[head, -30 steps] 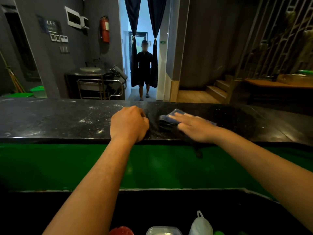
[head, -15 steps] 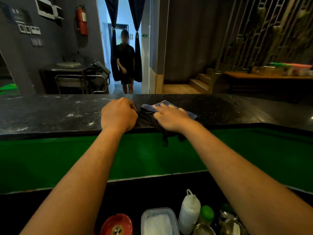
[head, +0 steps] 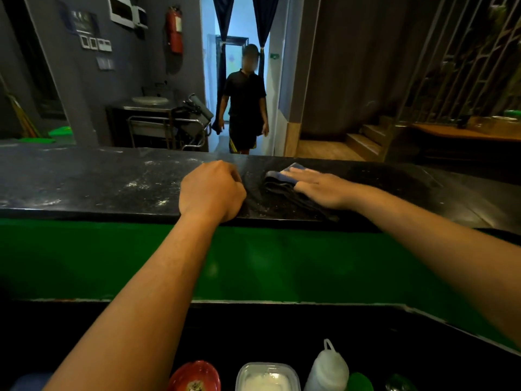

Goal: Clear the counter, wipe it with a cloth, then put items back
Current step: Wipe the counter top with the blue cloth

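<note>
A long black stone counter point(head: 84, 182) runs across the view, with pale dusty smears on its left part. My left hand point(head: 211, 191) rests on its near edge as a closed fist holding nothing I can see. My right hand point(head: 318, 187) lies flat, fingers together, pressing a dark cloth with a blue patch point(head: 279, 180) onto the counter top. The cloth's near end trails toward the counter's front edge.
Below the green counter front, on a lower dark shelf, stand a red bowl point(head: 194, 376), a clear lidded tub of white powder point(head: 267, 376), a white squeeze bottle point(head: 328, 368) and a green cap point(head: 359, 382). A person point(head: 245, 108) stands in the doorway beyond. Stairs rise at right.
My right hand has slid the cloth away from the near edge, farther onto the counter. The left fist stays put. The person in the doorway has come closer.
</note>
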Demonstrator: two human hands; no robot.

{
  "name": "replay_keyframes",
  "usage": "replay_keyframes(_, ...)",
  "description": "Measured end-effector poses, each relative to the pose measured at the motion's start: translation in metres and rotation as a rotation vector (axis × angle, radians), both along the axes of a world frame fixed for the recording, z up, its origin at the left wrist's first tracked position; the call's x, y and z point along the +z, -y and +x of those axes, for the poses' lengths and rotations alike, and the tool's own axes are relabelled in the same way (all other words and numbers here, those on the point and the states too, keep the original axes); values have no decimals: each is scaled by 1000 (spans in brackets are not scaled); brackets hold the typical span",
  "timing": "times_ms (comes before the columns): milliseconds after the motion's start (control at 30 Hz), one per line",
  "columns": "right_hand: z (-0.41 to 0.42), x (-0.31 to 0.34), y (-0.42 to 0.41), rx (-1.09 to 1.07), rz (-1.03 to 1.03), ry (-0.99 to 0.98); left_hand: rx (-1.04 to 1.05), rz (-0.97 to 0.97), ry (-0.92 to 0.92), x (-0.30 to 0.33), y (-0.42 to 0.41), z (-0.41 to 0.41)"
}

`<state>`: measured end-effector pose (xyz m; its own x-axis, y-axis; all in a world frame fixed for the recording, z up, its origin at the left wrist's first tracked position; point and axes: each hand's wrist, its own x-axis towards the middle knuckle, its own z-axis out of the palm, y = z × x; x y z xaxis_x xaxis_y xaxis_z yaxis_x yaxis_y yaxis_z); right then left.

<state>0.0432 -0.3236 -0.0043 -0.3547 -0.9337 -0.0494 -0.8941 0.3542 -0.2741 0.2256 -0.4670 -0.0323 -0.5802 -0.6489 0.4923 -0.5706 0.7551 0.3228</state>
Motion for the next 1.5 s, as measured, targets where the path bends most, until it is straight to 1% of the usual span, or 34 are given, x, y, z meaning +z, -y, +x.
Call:
replay_keyframes(67,-26,6,18,-77,58,-11,4,0,-1,0,0,1)
replay_keyframes(167,-62,5,69,-246,102,-123,15,-5,-3,2,-1,2)
replay_keyframes(267,-58,4,103,-293,89,-89,23,-9,-16,2,-3,2)
replay_keyframes(400,-34,2,118,-131,54,-90,34,1,-19,3,-3,1)
replay_keyframes(533,-4,-12,85,120,-12,-95,46,-7,-44,3,-5,1)
replay_keyframes(600,-6,-18,70,168,-8,-70,48,-27,-60,3,-6,3)
replay_keyframes(667,-11,-13,68,124,24,-82,49,-32,-77,4,-7,4)
replay_keyframes(700,-15,-10,71,69,19,-109,45,-29,-85,4,-8,5)
replay_keyframes(767,-14,-6,85,-107,23,-118,41,-30,-92,5,-10,5)
replay_keyframes(833,-3,-5,94,-223,12,-138,44,-33,-88,6,-11,5)
replay_keyframes(867,9,-6,91,-227,16,-152,41,-38,-92,7,-12,5)
replay_keyframes(933,33,-11,72,-147,30,-167,33,-50,-109,6,-12,6)
replay_keyframes(1000,44,-16,47,-89,21,-133,19,-62,-119,6,-12,7)
replay_keyframes(1067,44,-15,32,-107,23,-100,-3,-76,-128,8,-14,9)
replay_keyframes(1100,41,-14,31,-141,20,-110,-15,-84,-139,9,-15,10)
replay_keyframes(1167,43,-12,38,-282,15,-134,-44,-96,-177,11,-18,17)
replay_keyframes(1233,60,-12,50,-433,6,-137,-52,-110,-195,11,-15,28)
replay_keyframes(1267,74,-13,57,-469,8,-133,-38,-127,-205,10,-10,37)
replay_keyframes(1300,90,-16,63,-471,9,-128,-14,-145,-229,10,-1,49)
replay_keyframes(1400,122,-20,80,-365,-11,-138,73,-169,-276,11,36,88)
replay_keyframes(1500,110,-12,94,-316,10,-109,162,-90,-238,9,75,118)
